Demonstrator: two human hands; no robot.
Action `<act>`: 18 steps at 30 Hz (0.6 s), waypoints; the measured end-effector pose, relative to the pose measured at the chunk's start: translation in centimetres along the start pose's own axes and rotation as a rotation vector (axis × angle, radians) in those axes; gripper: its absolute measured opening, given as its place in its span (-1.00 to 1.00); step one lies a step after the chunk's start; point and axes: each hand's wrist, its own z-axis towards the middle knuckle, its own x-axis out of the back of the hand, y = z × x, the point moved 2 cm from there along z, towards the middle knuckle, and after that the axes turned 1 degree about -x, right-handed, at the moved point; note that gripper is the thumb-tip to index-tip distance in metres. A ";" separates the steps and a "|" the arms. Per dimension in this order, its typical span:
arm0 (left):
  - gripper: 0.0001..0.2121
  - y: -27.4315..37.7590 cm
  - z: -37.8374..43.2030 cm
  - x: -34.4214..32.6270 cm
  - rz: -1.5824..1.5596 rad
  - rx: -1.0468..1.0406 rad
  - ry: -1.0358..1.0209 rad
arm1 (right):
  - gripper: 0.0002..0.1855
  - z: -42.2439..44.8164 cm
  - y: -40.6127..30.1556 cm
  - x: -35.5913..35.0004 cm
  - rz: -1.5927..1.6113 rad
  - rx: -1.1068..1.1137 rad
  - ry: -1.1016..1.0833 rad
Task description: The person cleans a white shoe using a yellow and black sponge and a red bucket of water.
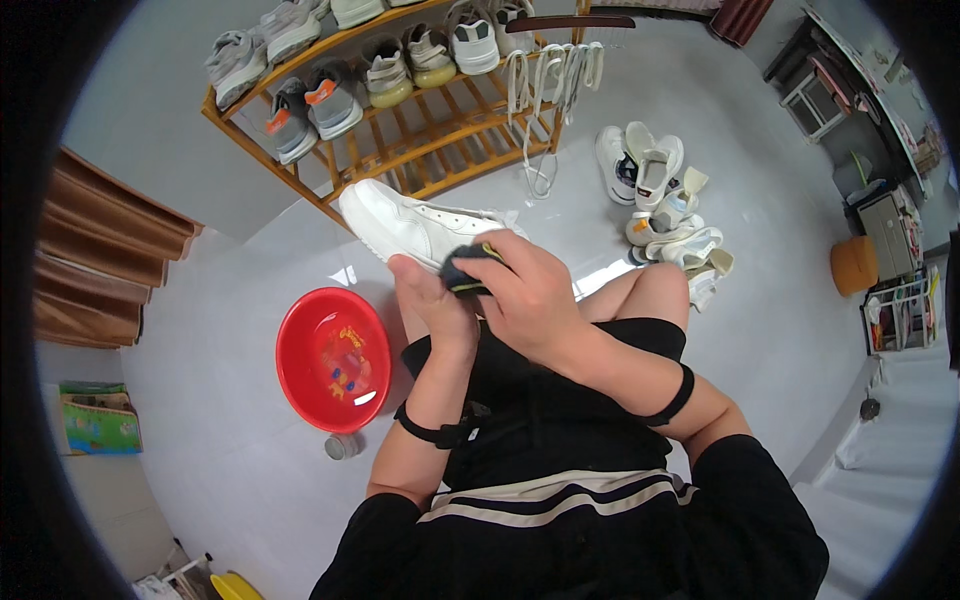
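Note:
A white lace-up shoe (405, 225), its eyelets bare of laces, is held up above my lap with its toe pointing to the upper left. My left hand (439, 304) grips it from below, the thumb along the sole's edge. In my right hand (525, 289) is a dark sponge or cloth pad (469, 270) with yellow-green edging, pressed against the side of the shoe near the heel. My fingers hide part of the heel. Left of my legs, a red plastic basin (292, 375) stands on the floor.
Ahead is a wooden shoe rack (262, 161) with several pairs of shoes; white shoelaces (551, 71) hang at its right end. Several white shoes (660, 169) lie in a group on the floor at the right. A small jar (341, 447) stands beside the basin. An orange stool (853, 266) is farther right.

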 end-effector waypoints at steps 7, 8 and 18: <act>-0.03 -1.6 -1.4 -1.2 0.050 -0.081 0.031 | -0.65 1.8 0.5 -0.3 0.012 0.067 0.097; -0.08 -1.8 -1.3 -0.8 0.053 -0.070 0.012 | -0.66 2.1 0.4 -0.5 0.011 0.071 0.105; -0.18 -2.1 -1.0 -0.1 0.203 -0.095 0.049 | -0.73 -1.5 1.8 1.8 -0.097 0.142 0.043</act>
